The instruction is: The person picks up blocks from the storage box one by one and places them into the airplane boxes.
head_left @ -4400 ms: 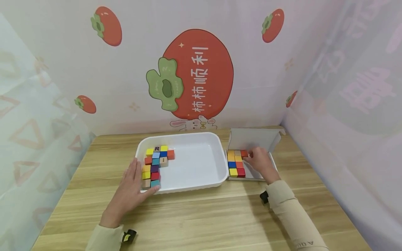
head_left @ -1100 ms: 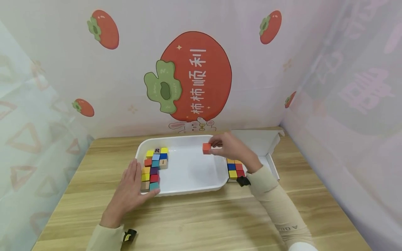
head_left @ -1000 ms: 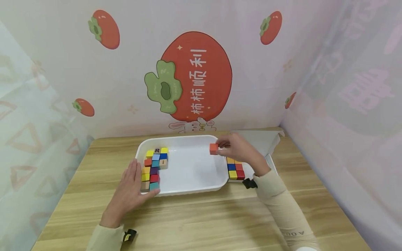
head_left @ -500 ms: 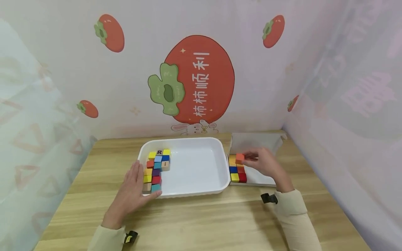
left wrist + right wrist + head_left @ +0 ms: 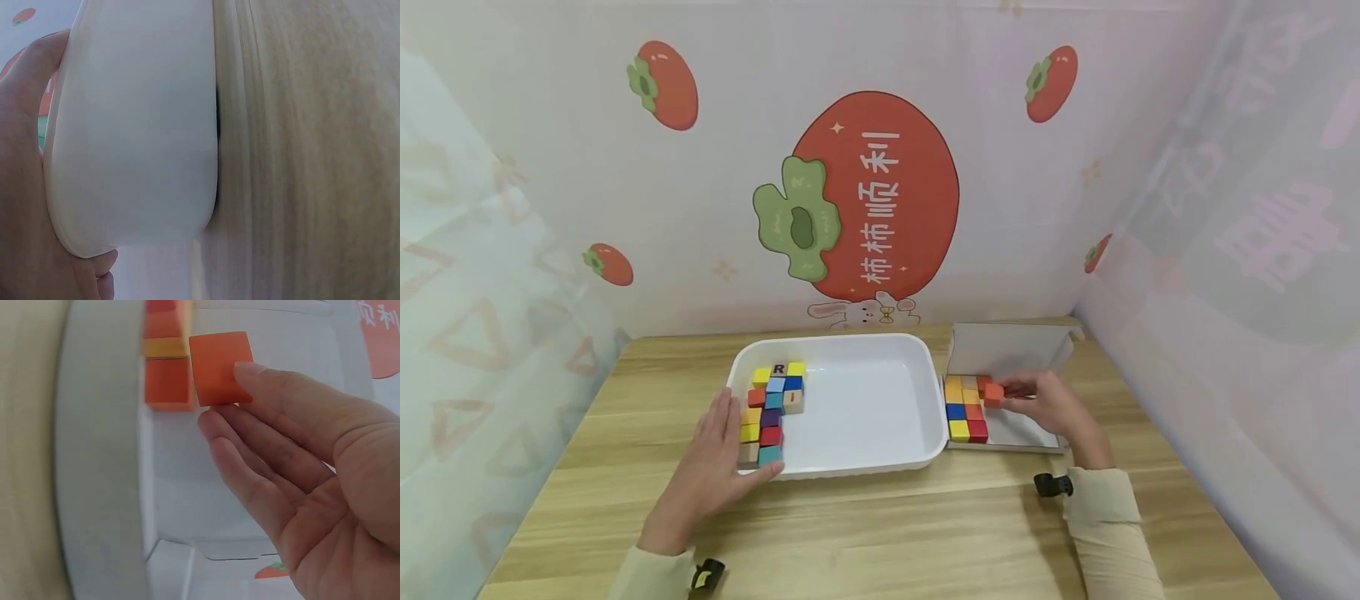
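Observation:
In the head view my right hand [image 5: 1051, 410] pinches an orange cube block [image 5: 993, 396] between thumb and fingers, low over the open white cardboard box [image 5: 1022, 430]. The right wrist view shows that orange block [image 5: 220, 369] at the fingertips, beside other blocks in the box. Several coloured blocks, among them a blue one [image 5: 956, 412], sit in rows along the box's left side. My left hand [image 5: 702, 471] rests at the front left corner of a white plastic tray [image 5: 865, 417], fingers straight along its side, thumb over the front rim.
Inside the tray's left part lies a cluster of coloured blocks, including a wooden block [image 5: 792, 402] and one marked R [image 5: 778, 369]. The box's raised lid [image 5: 1011, 348] stands at the back. A wooden table [image 5: 865, 542] bears everything, with a printed cloth behind.
The orange block beside the tray's cluster was lifted out by my right hand and carried right, across the tray to over the box. My left hand has stayed at the tray's corner.

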Available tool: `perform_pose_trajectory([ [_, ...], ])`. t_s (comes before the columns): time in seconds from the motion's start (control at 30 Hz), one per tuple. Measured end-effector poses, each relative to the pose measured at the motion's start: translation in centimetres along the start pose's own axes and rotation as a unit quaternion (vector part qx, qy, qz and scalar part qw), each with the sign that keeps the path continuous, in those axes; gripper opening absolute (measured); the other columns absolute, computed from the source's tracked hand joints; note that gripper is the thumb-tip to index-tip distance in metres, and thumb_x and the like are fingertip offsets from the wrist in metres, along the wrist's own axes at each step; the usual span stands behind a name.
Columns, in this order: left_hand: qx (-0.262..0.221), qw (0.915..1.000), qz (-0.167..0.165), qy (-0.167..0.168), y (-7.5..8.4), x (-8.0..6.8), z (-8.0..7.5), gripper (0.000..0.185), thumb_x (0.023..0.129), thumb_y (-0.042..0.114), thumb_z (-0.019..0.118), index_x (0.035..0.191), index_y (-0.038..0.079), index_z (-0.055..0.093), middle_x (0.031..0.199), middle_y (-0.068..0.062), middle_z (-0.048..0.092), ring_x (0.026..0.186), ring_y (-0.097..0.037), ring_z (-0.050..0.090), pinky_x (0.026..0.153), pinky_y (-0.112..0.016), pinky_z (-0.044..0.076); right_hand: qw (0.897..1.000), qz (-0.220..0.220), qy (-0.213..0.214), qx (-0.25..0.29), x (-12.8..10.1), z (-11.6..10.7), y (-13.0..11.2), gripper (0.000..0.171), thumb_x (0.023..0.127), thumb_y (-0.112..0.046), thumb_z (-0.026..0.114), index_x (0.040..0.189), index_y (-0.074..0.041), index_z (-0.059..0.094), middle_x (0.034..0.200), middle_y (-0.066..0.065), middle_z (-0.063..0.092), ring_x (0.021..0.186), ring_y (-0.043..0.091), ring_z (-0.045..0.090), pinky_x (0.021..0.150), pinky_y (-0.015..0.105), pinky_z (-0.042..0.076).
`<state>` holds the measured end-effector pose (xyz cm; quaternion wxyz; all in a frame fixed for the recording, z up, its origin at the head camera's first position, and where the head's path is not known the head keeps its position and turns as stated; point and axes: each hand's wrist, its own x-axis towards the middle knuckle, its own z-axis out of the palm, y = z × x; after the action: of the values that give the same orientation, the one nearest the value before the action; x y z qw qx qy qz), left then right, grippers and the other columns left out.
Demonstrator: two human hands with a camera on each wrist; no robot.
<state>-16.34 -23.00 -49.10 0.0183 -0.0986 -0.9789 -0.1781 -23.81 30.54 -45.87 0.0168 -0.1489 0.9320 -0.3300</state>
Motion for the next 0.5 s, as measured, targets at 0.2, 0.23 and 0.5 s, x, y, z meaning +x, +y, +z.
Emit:
perform_pose_trajectory([
  [0.2, -0.002, 1.0000, 0.002, 0.000, 0.0, -0.1, -0.1, 0.132, 0.084, 0.080, 0.065, 0.168, -0.001, 0.002, 0.178, -0.023, -0.002, 0.163, -0.047, 0.007, 0.125, -0.074, 0.020, 0.999, 0.004, -0.014, 0.034, 0.5, 1.5, 1.2, 0.029, 0.094, -0.003, 0.077, 0.122, 0.006, 0.074, 0.114, 0.021, 0.078, 0.104, 0.034, 0.076, 0.090, 0.045, 0.064],
  [0.23, -0.003, 1.0000, 0.004, 0.001, 0.0, -0.1, -0.1, 0.132, 0.084, 0.080, 0.065, 0.168, -0.001, 0.002, 0.178, -0.023, -0.001, 0.162, -0.048, 0.008, 0.125, -0.075, 0.021, 0.999, 0.006, -0.014, 0.035, 0.6, 1.8, 1.3, 0.029, 0.094, -0.002, 0.077, 0.122, 0.006, 0.074, 0.114, 0.021, 0.078, 0.104, 0.034, 0.076, 0.090, 0.045, 0.064],
  [0.5, -0.007, 1.0000, 0.000, 0.002, -0.1, 0.0, 0.0, 0.132, 0.085, 0.079, 0.065, 0.168, -0.001, 0.003, 0.178, -0.024, -0.002, 0.162, -0.048, 0.008, 0.126, -0.074, 0.020, 0.998, 0.032, 0.007, 0.061, 1.2, 2.7, 1.7, 0.028, 0.092, 0.005, 0.075, 0.119, 0.011, 0.072, 0.113, 0.028, 0.077, 0.104, 0.040, 0.077, 0.085, 0.041, 0.066],
])
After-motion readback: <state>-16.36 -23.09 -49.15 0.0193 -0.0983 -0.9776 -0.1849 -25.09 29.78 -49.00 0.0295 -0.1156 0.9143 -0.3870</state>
